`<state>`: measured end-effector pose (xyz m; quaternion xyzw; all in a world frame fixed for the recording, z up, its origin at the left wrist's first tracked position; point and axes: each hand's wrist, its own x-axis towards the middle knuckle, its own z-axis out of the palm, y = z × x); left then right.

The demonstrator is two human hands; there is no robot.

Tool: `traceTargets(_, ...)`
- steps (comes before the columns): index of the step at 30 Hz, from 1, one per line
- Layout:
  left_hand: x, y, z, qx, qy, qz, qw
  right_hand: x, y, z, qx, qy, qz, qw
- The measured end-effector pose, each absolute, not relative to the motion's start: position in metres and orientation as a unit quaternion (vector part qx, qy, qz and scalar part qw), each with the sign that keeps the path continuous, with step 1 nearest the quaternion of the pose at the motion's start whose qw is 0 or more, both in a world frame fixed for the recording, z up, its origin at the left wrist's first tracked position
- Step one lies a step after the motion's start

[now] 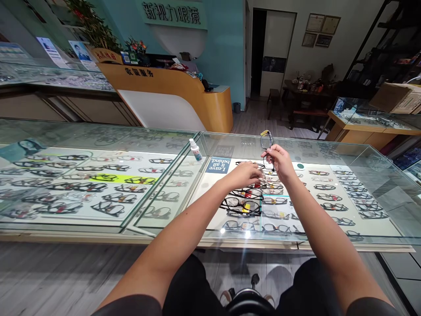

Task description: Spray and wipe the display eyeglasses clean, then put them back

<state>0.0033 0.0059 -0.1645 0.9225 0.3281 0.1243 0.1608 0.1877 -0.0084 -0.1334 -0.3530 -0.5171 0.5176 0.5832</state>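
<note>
My right hand (279,161) is closed on a pair of eyeglasses (266,140), raised on end above the glass display counter (210,235). One lens shows above my fingers and the other below; a yellowish patch is at the top. Close by on the left, my left hand (244,175) hovers palm down over the counter, its fingers reaching toward the right with a slight bend. I see no object clearly held in it. Below that hand, dark-framed eyeglasses (241,204) with red and yellow labels lie in a column on the counter.
A white spray bottle (195,150) stands on the counter to the left. Rows of eyeglasses (107,177) fill the adjoining case, and more frames lie inside at the right. A blue printed card (219,165) is near my left hand. Beyond stands a wooden reception desk (217,109).
</note>
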Motion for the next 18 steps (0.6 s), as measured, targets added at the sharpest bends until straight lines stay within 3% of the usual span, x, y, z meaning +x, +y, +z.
traceTargets(18,0.0046,0.0065,-0.1653,0.924,0.329,0.125,0.147,0.1869,-0.0055,-0.1375,-0.361,-0.539,0.500,0.573)
